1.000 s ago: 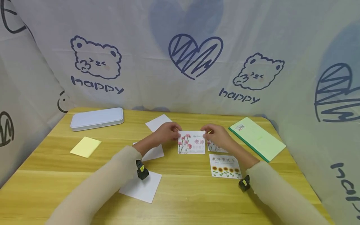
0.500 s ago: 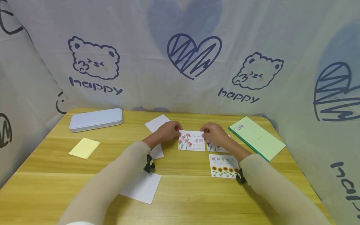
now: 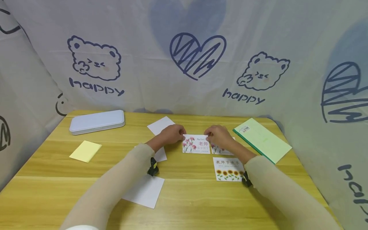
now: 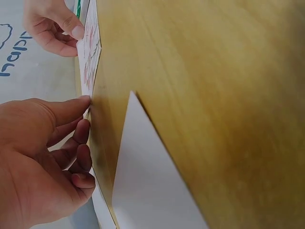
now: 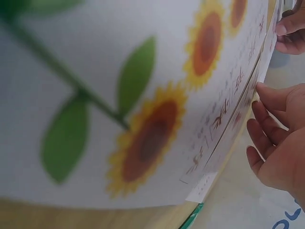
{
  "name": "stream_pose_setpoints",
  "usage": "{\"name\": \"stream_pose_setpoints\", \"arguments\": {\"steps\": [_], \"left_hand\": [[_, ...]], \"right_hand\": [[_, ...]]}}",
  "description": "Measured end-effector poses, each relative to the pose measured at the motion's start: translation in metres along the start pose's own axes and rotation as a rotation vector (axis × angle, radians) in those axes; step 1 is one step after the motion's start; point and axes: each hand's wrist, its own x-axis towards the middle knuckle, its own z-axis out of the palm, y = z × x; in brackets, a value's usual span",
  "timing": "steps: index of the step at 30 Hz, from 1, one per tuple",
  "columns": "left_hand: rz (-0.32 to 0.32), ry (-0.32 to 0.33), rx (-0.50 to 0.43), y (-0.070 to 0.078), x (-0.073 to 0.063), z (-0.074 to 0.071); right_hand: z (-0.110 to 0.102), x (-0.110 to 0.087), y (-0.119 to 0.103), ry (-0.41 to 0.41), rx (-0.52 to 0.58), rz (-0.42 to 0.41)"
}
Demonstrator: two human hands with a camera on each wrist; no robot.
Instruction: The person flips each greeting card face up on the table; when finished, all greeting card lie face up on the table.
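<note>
the step in hand looks like laying out cards in rows: a carnation card sits between the two hands near the far side of the wooden table, printed face up and close to square with the table's far edge. the left hand pinches its upper left corner and the right hand its upper right, thumb on the printed face, so both are on the one card with its width between them. whether its lower edge rests fully on the wood is hard to say, since the wrist views catch it at a steep slant.

just to its right lies a second carnation card, partly under the right hand, with a sunflower card nearer the person. over by the left arm are three blank white sheets (all at odd angles, quite unlike the neat printed ones).

as i judge it, the placing is almost done. the next move calls for a small nudge to match the neighbour's top edge, then letting go of both corners together; lifting one hand first could swing the card askew or push it onto the one beside it.
</note>
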Motion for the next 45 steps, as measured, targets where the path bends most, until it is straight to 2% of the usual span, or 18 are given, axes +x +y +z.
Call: {"name": "stream_pose_setpoints", "arguments": {"steps": [3,6,12,15,20,24,29,34,37,40,45], "left_hand": [[-0.005,0.000,0.000,0.000,-0.001,-0.001],[-0.006,0.001,-0.016,0.000,-0.002,-0.003],[0.027,0.027,-0.069,-0.006,-0.008,-0.018],[0.030,0.042,-0.091,-0.013,-0.014,-0.028],[0.010,0.093,-0.138,-0.035,-0.024,-0.047],[-0.028,0.104,-0.180,-0.062,-0.027,-0.059],[-0.067,0.113,-0.242,-0.097,-0.030,-0.066],[-0.089,0.130,-0.266,-0.120,-0.033,-0.067],[-0.073,0.125,-0.236,-0.125,-0.031,-0.066],[-0.052,0.129,-0.159,-0.129,-0.028,-0.064],[-0.072,0.127,-0.086,-0.131,-0.026,-0.063]], "right_hand": [[-0.002,-0.001,-0.001,0.005,-0.030,-0.026],[-0.004,0.000,-0.003,0.002,-0.021,-0.018],[-0.020,0.002,-0.012,0.007,0.140,0.050],[-0.025,0.005,-0.016,0.002,0.227,0.047],[-0.020,0.021,-0.028,-0.022,0.311,0.016],[-0.008,0.039,-0.043,-0.041,0.342,0.003],[0.011,0.066,-0.060,-0.091,0.342,-0.029],[0.028,0.087,-0.069,-0.140,0.355,-0.037],[0.036,0.096,-0.070,-0.142,0.346,-0.010],[0.041,0.103,-0.071,-0.131,0.321,0.004],[0.046,0.110,-0.076,-0.135,0.261,-0.012]]}}
